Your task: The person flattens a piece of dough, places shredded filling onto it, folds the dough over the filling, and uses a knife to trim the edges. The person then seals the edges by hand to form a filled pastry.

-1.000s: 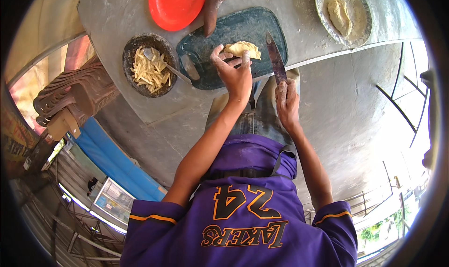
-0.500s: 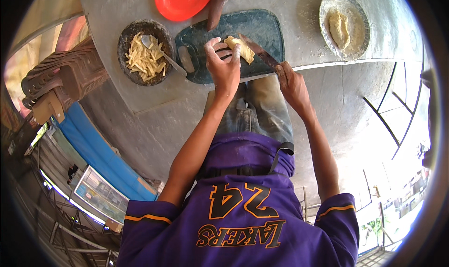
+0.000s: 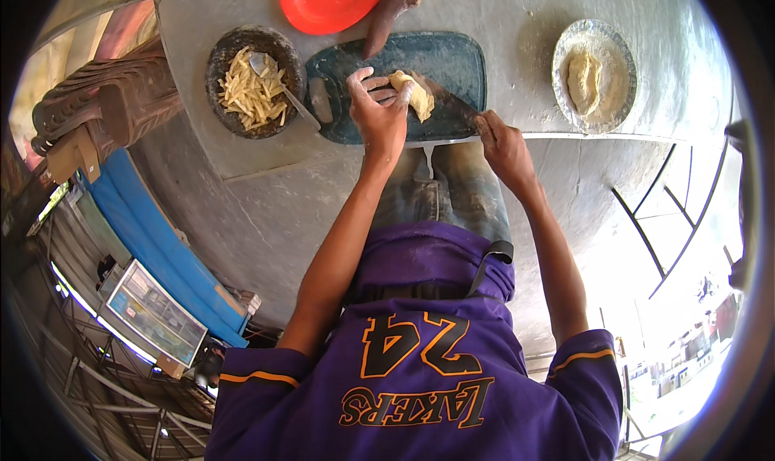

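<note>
A pale piece of dough point(image 3: 421, 103) lies on a dark green cutting board point(image 3: 440, 51), near the board's front edge. My left hand point(image 3: 379, 118), floured at the fingers, is curled at the dough's left side with the thumb against it. In my right hand point(image 3: 505, 148) is the handle of a knife point(image 3: 454, 102). Its dark blade reaches leftward over the board, and the tip is close beside the dough. Left of the board stands a dark stone bowl point(image 3: 216, 98) full of pale cut strips point(image 3: 245, 98), with a metal spoon point(image 3: 300, 110) leaning out of it.
A red plate point(image 3: 335, 1) and a brown pestle-like piece point(image 3: 393, 15) lie beyond the board. At the right, a metal plate point(image 3: 623, 106) holds flour and a lump of dough point(image 3: 584, 81). The grey table point(image 3: 517, 41) has a curved front edge. Stacked brown chairs point(image 3: 121, 106) are at far left.
The view has shifted slightly, so the things on the table appear lower. Both hands, the knife and the dough keep nearly the same places over the board.
</note>
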The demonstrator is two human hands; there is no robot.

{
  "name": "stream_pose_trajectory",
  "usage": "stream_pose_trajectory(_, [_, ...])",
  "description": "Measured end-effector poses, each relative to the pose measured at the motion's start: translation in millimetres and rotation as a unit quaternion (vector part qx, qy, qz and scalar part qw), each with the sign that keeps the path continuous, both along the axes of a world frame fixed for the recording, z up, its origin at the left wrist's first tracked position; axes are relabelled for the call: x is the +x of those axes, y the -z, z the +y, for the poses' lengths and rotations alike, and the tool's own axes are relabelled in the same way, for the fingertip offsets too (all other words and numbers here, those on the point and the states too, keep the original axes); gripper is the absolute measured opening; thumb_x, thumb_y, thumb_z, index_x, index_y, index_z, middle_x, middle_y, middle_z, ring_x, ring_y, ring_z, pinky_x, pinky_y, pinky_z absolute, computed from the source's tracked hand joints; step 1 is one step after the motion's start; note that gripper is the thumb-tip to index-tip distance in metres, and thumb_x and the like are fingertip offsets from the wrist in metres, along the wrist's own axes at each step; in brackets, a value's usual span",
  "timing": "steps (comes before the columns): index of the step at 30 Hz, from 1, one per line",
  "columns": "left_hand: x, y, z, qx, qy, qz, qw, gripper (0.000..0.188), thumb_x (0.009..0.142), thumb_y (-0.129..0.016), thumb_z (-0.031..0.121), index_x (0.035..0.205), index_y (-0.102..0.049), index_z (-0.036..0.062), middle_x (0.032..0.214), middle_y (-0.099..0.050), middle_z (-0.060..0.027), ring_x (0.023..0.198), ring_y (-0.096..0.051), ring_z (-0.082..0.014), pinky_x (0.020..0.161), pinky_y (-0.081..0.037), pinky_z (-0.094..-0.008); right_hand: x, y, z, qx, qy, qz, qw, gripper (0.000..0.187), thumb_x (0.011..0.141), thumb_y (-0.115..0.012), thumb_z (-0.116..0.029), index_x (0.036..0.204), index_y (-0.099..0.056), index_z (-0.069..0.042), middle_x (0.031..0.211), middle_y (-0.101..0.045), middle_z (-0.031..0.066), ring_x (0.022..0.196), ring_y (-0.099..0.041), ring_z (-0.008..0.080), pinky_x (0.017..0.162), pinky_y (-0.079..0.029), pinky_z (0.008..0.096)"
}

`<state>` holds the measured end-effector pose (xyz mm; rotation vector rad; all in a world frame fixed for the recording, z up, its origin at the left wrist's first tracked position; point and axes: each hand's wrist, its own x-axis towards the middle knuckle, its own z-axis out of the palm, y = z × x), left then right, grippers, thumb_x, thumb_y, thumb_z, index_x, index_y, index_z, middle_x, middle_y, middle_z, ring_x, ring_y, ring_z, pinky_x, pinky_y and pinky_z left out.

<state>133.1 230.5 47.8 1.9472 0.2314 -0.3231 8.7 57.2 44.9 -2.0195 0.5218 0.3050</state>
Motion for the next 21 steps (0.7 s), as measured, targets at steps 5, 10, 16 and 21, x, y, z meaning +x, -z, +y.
stream_pose_trajectory(5, [11, 6, 8, -0.055, 0.041, 0.017, 0.998, 0.063, 0.077, -0.08, -0.003, 0.127, -0.042, -0.0009, 0.108, -0.062, -0.015, 0.09, -0.065, -0.018, 0.077, -0.06, -0.0305, 4, -9, -6, 0.056, 0.04, 0.021, 0.997, 0.018, 0.102, -0.052, -0.017, 0.103, -0.057, 0.0, 0.088, -0.062, 0.0294, 0.087, -0.058, 0.0516, 0.069, -0.046, 0.0526])
stream_pose_trajectory(10, [23, 8, 14, -0.022, 0.115, 0.025, 0.993, 0.058, 0.078, -0.079, -0.001, 0.125, -0.045, -0.0005, 0.108, -0.063, -0.014, 0.091, -0.065, -0.0165, 0.078, -0.059, -0.0299, 12, -8, -1, 0.056, 0.019, -0.018, 0.998, 0.023, 0.104, -0.047, -0.021, 0.104, -0.057, 0.0, 0.077, -0.058, 0.0263, 0.071, -0.058, 0.0466, 0.065, -0.047, 0.0446])
stream_pose_trajectory(16, [18, 9, 4, 0.014, 0.063, -0.002, 0.998, 0.027, 0.083, -0.078, 0.007, 0.102, -0.062, -0.0026, 0.091, -0.069, -0.0119, 0.082, -0.071, -0.019, 0.075, -0.059, -0.031, 16, -8, 2, 0.059, 0.007, 0.025, 0.998, 0.017, 0.102, -0.051, -0.016, 0.104, -0.057, -0.001, 0.087, -0.062, 0.0295, 0.086, -0.058, 0.0514, 0.068, -0.045, 0.0534])
stream_pose_trajectory(21, [17, 8, 0, 0.046, 0.057, -0.011, 0.997, 0.017, 0.082, -0.078, 0.005, 0.092, -0.066, -0.0022, 0.093, -0.069, -0.0109, 0.082, -0.072, -0.0186, 0.072, -0.058, -0.0305, 24, -4, 1, 0.06, -0.006, -0.018, 0.998, 0.018, 0.102, -0.051, -0.017, 0.103, -0.057, 0.0, 0.086, -0.061, 0.029, 0.084, -0.059, 0.0503, 0.068, -0.045, 0.0541])
